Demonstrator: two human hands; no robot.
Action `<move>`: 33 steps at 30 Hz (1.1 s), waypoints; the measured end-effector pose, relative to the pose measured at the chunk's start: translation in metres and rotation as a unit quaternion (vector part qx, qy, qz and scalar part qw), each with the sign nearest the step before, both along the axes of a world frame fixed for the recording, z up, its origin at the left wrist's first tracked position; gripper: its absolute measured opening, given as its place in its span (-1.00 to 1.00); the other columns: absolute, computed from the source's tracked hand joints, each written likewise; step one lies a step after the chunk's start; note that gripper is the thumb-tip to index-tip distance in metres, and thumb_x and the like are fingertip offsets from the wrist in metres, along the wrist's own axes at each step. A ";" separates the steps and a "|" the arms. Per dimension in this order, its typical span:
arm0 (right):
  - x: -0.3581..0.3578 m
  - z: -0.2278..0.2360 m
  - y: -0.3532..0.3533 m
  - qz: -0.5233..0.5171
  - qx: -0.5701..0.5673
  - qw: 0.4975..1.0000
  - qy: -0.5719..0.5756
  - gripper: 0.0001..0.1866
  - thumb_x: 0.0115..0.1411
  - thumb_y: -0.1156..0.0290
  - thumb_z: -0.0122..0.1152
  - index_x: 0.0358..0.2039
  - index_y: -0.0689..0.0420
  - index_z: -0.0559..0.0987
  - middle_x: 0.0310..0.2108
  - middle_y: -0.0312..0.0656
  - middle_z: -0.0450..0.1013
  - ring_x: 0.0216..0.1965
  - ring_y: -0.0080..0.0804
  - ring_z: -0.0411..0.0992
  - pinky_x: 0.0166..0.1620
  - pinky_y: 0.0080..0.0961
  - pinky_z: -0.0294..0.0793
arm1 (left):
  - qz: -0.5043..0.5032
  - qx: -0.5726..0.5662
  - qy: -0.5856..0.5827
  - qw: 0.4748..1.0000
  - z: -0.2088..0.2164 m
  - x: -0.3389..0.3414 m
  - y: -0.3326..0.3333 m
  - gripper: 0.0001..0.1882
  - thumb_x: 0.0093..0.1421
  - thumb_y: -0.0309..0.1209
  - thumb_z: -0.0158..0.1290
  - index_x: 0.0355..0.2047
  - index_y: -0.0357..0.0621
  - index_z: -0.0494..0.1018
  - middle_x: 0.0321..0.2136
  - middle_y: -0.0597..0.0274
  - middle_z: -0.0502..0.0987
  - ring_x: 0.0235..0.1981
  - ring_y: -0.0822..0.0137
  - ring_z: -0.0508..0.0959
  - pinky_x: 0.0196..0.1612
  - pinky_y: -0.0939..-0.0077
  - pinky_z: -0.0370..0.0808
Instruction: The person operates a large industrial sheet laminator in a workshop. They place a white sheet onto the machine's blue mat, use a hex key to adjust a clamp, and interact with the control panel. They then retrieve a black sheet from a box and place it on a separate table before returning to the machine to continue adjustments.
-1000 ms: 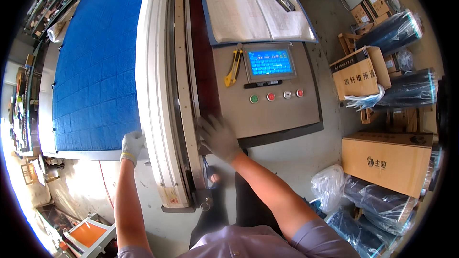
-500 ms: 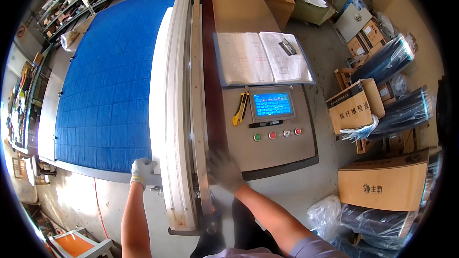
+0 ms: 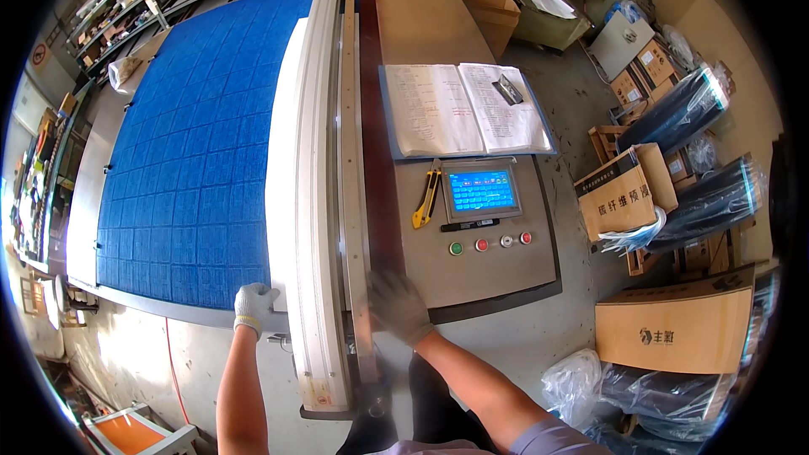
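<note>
My left hand (image 3: pixel 253 303), in a pale knitted glove, rests at the near right corner of the blue grid-marked surface (image 3: pixel 185 168). Its fingers are curled in by the white strip (image 3: pixel 284 177); what they grip, if anything, is hidden. My right hand (image 3: pixel 400 307), in a grey glove, lies with fingers stretched out over the near end of the dark red strip (image 3: pixel 382 202). Its fingertips are beside the long metal bar (image 3: pixel 350 160). Between my hands runs a thick white beam (image 3: pixel 316 202).
On the brown panel (image 3: pixel 463 278) are a yellow utility knife (image 3: pixel 427 195), a black marker (image 3: pixel 469 225), a lit touchscreen (image 3: pixel 481 190), several push buttons (image 3: pixel 481 245) and an open binder (image 3: pixel 434 109) with a clip. Cartons (image 3: pixel 674 324) and wrapped dark rolls (image 3: pixel 704 194) stand to the right.
The view has tilted slightly, so the panel and its items sit a little lower in the picture. Both hands stay at nearly the same places.
</note>
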State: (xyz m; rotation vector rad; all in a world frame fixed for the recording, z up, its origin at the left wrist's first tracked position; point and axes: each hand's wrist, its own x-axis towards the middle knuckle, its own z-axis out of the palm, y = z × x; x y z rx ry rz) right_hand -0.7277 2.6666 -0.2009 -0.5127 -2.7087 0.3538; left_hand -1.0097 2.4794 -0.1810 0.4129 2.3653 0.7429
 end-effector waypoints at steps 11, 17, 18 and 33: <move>0.000 -0.002 0.000 0.002 0.014 1.000 0.005 -0.62 0.04 0.27 0.16 -0.08 0.01 0.52 0.10 -0.21 0.37 0.09 -0.18 0.32 0.09 -0.27 0.33 | -0.017 -0.034 0.053 0.998 -0.001 0.002 -0.001 -0.72 0.04 -0.26 0.22 -0.47 -0.29 0.61 -0.62 0.08 0.58 -0.59 0.28 0.57 -0.42 0.37 0.49; 0.002 0.000 0.001 0.003 0.004 1.000 0.003 -0.61 0.04 0.28 0.18 -0.08 0.02 0.52 0.11 -0.21 0.36 0.09 -0.16 0.31 0.09 -0.26 0.33 | -0.002 -0.022 0.031 0.999 0.012 0.008 0.006 -0.74 0.05 -0.31 0.21 -0.43 -0.33 0.61 -0.62 0.07 0.57 -0.59 0.29 0.55 -0.42 0.35 0.49; 0.002 0.000 0.001 0.005 0.002 1.000 0.000 -0.61 0.04 0.28 0.18 -0.07 0.02 0.52 0.12 -0.22 0.36 0.09 -0.16 0.30 0.09 -0.26 0.33 | -0.001 -0.024 0.026 0.999 0.012 0.007 0.006 -0.74 0.05 -0.32 0.21 -0.43 -0.33 0.61 -0.62 0.08 0.57 -0.59 0.30 0.55 -0.42 0.35 0.49; 0.005 -0.016 -0.003 0.005 -0.011 0.997 -0.078 -0.55 0.17 0.12 0.16 0.06 -0.03 0.51 0.26 -0.19 0.24 0.24 -0.06 0.18 0.26 -0.10 0.16 | -0.008 -0.031 0.029 0.999 0.016 0.008 0.007 -0.74 0.05 -0.32 0.21 -0.44 -0.35 0.60 -0.62 0.06 0.57 -0.59 0.27 0.55 -0.43 0.34 0.47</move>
